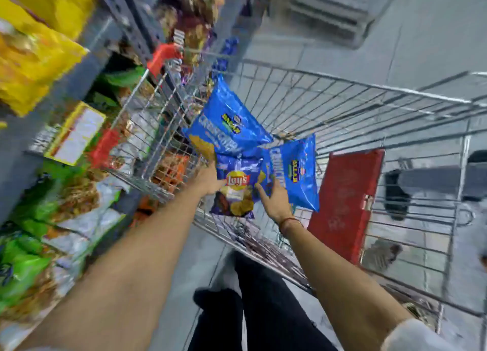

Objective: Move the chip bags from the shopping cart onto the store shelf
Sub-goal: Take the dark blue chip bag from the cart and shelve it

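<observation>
A wire shopping cart [342, 92] stands in front of me, and three chip bags lie in it. A dark blue Lay's bag [237, 187] lies nearest, between my hands. My left hand [209, 179] grips its left edge. My right hand [274, 198] touches its right edge with fingers spread. Behind it lies a bright blue bag [226, 121] leaning on the cart's left wall. Another bright blue bag [300, 171] lies to the right. The store shelf [87, 69] runs along the left side of the view.
The shelf holds yellow bags [34, 61] at the top and green bags [23, 266] lower down, with a price card [76, 134]. A red flap [345, 203] hangs in the cart's child seat. My dark trousers and shoe [253, 306] are below. Grey floor lies beyond the cart.
</observation>
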Tool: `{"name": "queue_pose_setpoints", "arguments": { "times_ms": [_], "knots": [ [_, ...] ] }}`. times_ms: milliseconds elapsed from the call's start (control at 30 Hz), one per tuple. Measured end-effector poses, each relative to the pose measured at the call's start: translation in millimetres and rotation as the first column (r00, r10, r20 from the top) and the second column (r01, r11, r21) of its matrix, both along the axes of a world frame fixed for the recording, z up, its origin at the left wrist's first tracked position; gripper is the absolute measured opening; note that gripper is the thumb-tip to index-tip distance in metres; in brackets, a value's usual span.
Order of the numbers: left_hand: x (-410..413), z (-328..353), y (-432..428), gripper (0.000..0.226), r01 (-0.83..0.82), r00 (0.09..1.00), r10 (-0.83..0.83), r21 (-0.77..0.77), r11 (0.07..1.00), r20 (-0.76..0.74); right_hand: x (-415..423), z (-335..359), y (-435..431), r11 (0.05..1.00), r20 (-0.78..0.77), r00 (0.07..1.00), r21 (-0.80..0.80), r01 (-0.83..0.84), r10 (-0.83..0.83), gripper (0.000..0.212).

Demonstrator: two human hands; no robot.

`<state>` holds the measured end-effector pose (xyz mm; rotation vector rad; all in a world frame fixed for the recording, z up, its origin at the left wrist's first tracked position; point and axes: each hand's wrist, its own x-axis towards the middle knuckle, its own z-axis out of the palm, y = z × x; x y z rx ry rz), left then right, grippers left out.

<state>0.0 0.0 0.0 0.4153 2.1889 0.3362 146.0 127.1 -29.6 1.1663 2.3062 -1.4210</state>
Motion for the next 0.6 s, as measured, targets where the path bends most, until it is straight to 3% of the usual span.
{"name": "queue_pose_setpoints", "arguments": {
  "times_ms": [133, 267, 367, 600],
  "knots": [
    [-9.2, -13.2, 4.2, 0.052, 0.080, 0.996, -0.079, -0.021, 0.997, 0.036, -14.6, -20.9, -2.1, 0.963, 0.001, 0.985, -0.210, 0.169, -0.173, 0.069],
    [-9.7, -22.4, 9.5, 0.045, 0.195, 0.980, -0.196, -0.053, 0.979, -0.023, -29.0, -44.9, -7.9, 0.905, -0.010, 0.951, -0.311, 0.289, -0.308, 0.068],
    [-8.8, -27.9, 11.5, 0.048, 0.235, 0.969, -0.239, -0.057, 0.970, -0.064, -39.2, -57.2, -12.3, 0.874, 0.001, 0.931, -0.344, 0.342, -0.364, 0.068],
    [-11.9, -26.1, 4.2, 0.038, 0.277, 0.959, -0.281, -0.107, 0.955, -0.020, -54.6, -68.2, -9.1, 0.894, 0.051, 0.945, -0.310, 0.323, -0.323, 0.054]
  ]
}}
